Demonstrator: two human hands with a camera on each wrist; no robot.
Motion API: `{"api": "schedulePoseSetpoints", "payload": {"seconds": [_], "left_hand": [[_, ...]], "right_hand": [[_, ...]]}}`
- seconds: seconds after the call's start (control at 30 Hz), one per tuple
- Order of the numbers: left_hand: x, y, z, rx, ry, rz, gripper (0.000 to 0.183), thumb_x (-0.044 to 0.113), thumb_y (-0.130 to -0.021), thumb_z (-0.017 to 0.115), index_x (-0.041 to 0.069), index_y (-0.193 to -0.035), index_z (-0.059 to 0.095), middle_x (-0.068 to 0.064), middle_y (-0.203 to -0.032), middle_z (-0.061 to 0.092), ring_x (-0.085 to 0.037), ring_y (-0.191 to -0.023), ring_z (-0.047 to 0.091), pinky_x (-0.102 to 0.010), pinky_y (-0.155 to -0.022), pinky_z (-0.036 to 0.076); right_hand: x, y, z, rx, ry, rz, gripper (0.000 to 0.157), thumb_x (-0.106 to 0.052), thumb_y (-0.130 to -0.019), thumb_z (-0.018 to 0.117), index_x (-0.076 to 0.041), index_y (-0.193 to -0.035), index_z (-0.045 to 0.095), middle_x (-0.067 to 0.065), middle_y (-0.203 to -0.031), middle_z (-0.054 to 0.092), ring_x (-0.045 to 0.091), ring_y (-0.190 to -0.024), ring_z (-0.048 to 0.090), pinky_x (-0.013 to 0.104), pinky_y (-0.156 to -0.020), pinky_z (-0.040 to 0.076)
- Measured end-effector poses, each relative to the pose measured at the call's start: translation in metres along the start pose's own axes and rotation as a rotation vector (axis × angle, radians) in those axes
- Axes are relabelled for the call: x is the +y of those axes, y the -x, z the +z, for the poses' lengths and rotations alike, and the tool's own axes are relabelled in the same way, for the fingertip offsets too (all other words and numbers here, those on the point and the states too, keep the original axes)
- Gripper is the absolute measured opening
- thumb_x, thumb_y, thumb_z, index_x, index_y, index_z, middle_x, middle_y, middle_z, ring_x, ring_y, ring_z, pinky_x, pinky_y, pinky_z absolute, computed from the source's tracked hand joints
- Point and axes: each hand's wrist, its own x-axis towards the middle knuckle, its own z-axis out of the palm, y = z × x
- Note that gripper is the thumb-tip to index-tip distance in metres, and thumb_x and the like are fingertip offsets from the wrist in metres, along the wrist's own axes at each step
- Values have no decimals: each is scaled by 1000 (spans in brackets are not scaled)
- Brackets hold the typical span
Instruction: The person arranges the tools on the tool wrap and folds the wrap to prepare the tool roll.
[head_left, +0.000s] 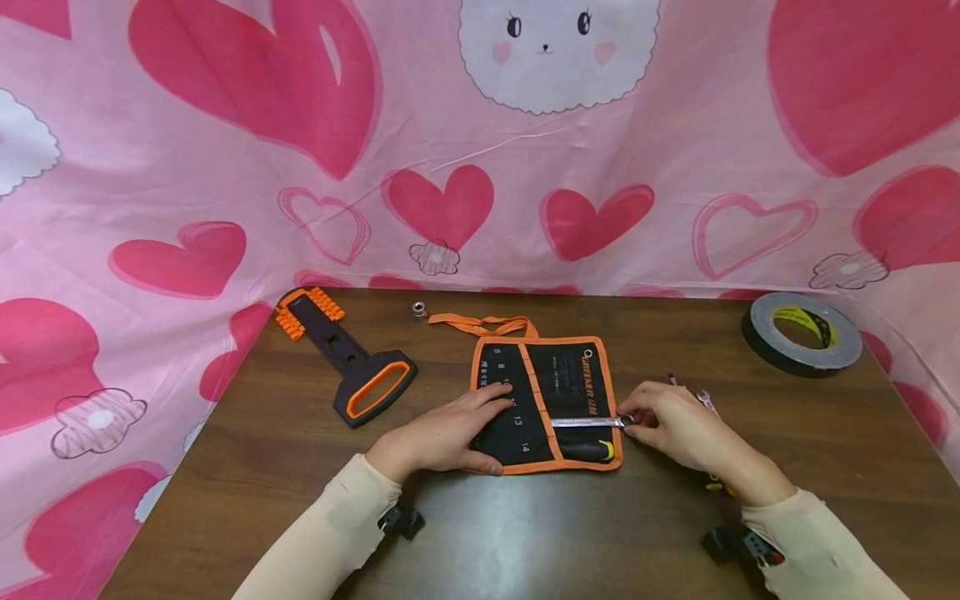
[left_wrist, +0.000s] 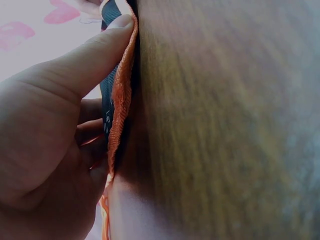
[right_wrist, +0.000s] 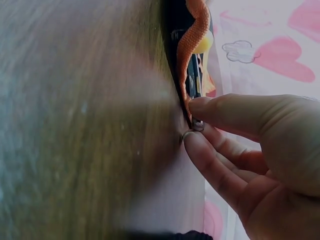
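Note:
A black tool pouch (head_left: 573, 362) with orange trim and printed size numbers lies unfolded on the wooden table. My left hand (head_left: 450, 429) rests on its left part, fingers extended over the numbers and thumb along the near orange edge (left_wrist: 122, 95). A silver wrench (head_left: 585, 422) lies across the right panel, its left end inside a slot. At its other end, my right hand (head_left: 675, 427) pinches the ring head (right_wrist: 198, 125) between thumb and fingers, right at the pouch's edge. Below the wrench, a dark tool with a yellow tip (head_left: 607, 451) sits in the pouch.
Left of the pouch lies a black and orange tool with a loop handle (head_left: 375, 390). A small metal socket (head_left: 419, 310) stands near the orange tie strap (head_left: 487, 322). Partly behind my right hand are another wrench (head_left: 707, 402) and a yellow item (head_left: 716, 485). A tape roll (head_left: 840, 342) lies far right.

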Motion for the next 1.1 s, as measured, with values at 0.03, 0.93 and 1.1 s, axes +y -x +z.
{"api": "schedulePoseSetpoints", "payload": {"seconds": [0.03, 0.93, 1.1], "left_hand": [[0, 0, 0, 1, -2, 1, 92, 48, -95, 83, 15, -168, 38, 0, -180, 22, -23, -167, 24, -50, -132, 34], [1, -1, 0, 2, -13, -2, 91, 48, -95, 82, 15, -168, 38, 0, -180, 23, -23, -167, 24, -49, -132, 34], [2, 0, 0, 2, -12, -8, 91, 48, -95, 83, 16, -168, 38, 0, -180, 23, -23, -167, 24, -49, -132, 34]], "right_hand": [[-1, 0, 1, 6, -5, -6, 20, -7, -89, 88, -8, -108, 82, -2, -101, 75, 2, -83, 65, 23, -71, 58], [-18, -22, 13, -20, -56, -90, 18, -10, -92, 86, -8, -109, 83, -3, -99, 73, -1, -81, 59, 22, -70, 55], [-20, -28, 17, -39, -73, -116, 17, -11, -93, 85, -8, -109, 84, -3, -100, 73, 1, -84, 62, 23, -73, 58]]}}
